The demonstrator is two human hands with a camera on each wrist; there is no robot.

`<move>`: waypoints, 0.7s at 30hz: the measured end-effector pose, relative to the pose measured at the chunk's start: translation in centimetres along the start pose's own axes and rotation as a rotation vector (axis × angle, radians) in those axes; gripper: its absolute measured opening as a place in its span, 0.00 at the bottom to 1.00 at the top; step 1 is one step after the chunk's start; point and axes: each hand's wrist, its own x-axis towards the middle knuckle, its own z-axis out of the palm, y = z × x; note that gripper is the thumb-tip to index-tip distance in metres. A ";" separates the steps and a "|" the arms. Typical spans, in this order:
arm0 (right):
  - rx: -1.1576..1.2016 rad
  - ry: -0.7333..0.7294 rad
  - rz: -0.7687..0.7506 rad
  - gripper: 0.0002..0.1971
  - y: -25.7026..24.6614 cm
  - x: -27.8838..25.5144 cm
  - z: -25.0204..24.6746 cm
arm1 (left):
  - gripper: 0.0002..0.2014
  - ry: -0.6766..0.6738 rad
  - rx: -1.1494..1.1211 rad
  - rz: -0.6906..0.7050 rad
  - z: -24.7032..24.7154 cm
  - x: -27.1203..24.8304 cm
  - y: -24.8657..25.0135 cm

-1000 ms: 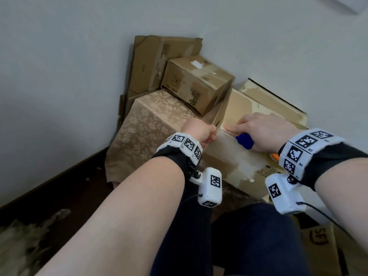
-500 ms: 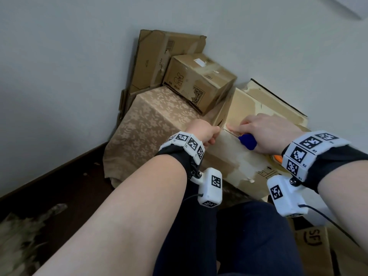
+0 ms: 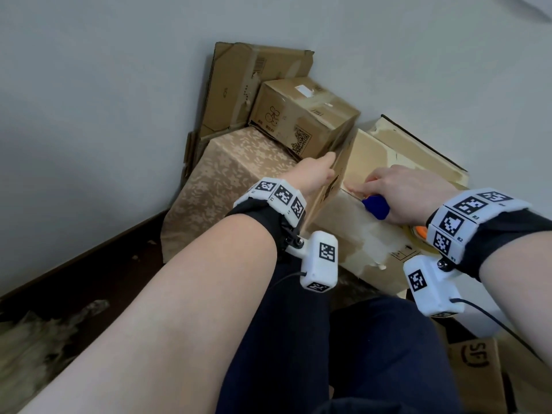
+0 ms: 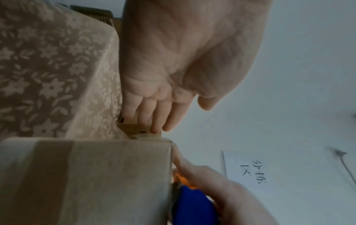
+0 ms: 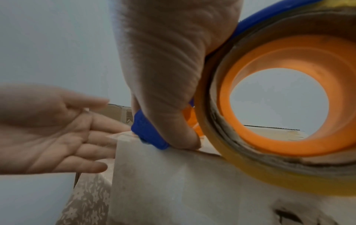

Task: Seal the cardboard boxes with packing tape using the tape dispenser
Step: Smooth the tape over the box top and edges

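A worn cardboard box (image 3: 361, 234) lies in front of me with old tape patches on it. My right hand (image 3: 373, 188) grips the blue tape dispenser (image 3: 375, 206) and presses its front down at the box's top left edge. In the right wrist view the yellowish tape roll on its orange hub (image 5: 279, 153) sits beside my palm, and the blue dispenser nose (image 5: 148, 134) touches the box (image 5: 173, 182). My left hand (image 3: 327, 167) lies flat against the box's left side with straight fingers (image 4: 154, 120); it holds nothing.
A box under flowered cloth (image 3: 239, 180) stands directly left of the taped box. A smaller sealed carton (image 3: 301, 121) rests on it, with flattened cardboard (image 3: 239, 85) against the white wall. An SF carton (image 3: 475, 363) sits at lower right, my dark trousers (image 3: 328, 354) below.
My left hand has uncurled and slid forward along the box's left side. The right hand with the dispenser has stayed at the top edge.
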 end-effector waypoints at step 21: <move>0.060 -0.050 -0.023 0.35 0.3 -0.1 -0.7 | 0.50 -0.218 0.436 -0.071 1.3 -1.2 1.2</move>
